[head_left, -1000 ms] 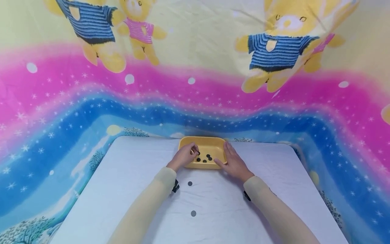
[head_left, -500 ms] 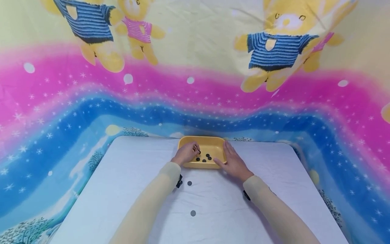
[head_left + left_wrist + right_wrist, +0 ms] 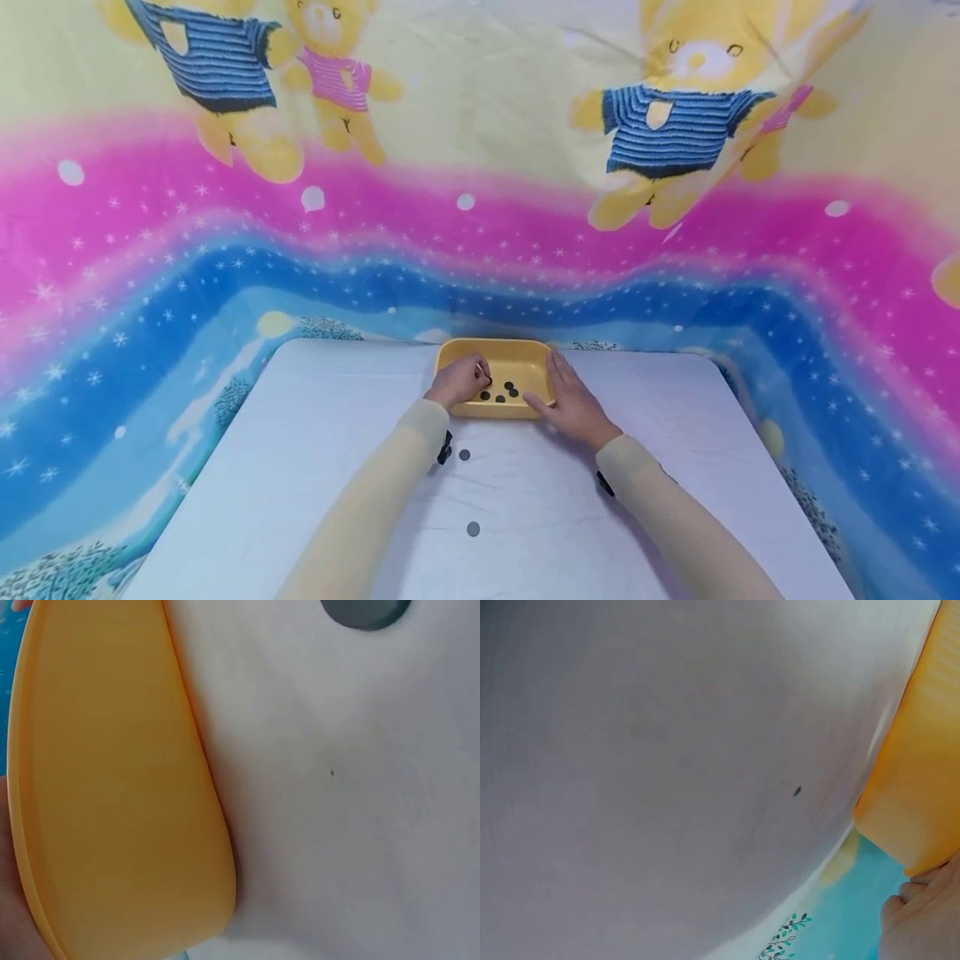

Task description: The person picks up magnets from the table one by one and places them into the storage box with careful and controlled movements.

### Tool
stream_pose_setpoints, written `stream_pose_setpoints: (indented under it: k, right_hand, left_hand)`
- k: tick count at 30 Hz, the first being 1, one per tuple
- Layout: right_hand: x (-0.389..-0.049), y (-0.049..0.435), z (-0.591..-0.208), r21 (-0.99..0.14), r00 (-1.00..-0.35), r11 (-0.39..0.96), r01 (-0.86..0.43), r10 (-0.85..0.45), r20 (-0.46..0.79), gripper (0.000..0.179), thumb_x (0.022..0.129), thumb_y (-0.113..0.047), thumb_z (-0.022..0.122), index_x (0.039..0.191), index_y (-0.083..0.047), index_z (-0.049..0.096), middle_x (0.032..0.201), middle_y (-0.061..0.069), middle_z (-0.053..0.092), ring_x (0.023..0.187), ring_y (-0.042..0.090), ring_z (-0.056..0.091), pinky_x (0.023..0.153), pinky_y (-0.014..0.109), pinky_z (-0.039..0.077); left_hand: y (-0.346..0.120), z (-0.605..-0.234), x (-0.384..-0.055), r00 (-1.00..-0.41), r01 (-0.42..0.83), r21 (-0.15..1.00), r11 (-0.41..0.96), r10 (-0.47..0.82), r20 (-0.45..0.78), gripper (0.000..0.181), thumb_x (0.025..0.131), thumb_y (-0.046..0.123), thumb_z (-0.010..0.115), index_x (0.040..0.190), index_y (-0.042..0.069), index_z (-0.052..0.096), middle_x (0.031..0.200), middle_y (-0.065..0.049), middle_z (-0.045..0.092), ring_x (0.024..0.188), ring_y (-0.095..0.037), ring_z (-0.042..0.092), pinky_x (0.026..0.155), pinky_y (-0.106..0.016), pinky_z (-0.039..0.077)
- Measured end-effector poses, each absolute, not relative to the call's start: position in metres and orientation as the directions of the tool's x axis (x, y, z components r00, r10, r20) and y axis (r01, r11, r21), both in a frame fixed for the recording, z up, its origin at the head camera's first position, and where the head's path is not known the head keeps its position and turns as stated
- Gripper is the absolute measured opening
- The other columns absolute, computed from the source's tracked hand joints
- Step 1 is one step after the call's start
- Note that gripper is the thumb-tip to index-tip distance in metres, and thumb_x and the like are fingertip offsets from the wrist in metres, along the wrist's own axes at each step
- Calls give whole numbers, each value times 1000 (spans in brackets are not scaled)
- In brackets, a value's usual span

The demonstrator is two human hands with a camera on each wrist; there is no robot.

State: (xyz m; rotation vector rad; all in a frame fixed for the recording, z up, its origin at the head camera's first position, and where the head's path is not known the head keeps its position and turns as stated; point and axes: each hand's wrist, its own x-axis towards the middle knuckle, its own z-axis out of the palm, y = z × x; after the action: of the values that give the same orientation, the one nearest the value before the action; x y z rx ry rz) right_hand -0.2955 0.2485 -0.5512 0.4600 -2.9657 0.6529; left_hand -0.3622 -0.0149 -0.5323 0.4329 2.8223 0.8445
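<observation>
A yellow rectangular box stands at the table's far edge. Inside its left part, my left hand pinches a small black disc between thumb and fingertips. Several other black discs lie on the box floor, just right of those fingers. Along the box's right side rests my right hand, fingers extended against the wall and thumb at the front rim. The left wrist view shows mainly the outer box wall; the right wrist view catches part of the right hand by a box corner.
Two dark grey discs lie on the white table in front of the box: a nearer disc and a farther disc. Behind the table hangs a colourful cloth printed with bears.
My left forearm has shifted slightly right and forward, and the pinching fingers have moved slightly within the box. The right hand stays at the box's side.
</observation>
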Motion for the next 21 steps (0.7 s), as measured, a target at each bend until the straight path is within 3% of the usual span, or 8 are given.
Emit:
stream_pose_setpoints:
  k: [21]
  right_hand:
    - [-298, 249, -554, -373, -949, 873, -315, -278, 150, 109, 103, -79, 41, 171, -3, 4, 180, 15, 1, 166, 36, 8, 133, 53, 17]
  left_hand:
    - [-9, -531, -358, -957, 200, 507, 838, 278, -83, 5, 104, 21, 73, 105, 18, 69, 90, 4, 66, 81, -16, 61, 79, -37, 52]
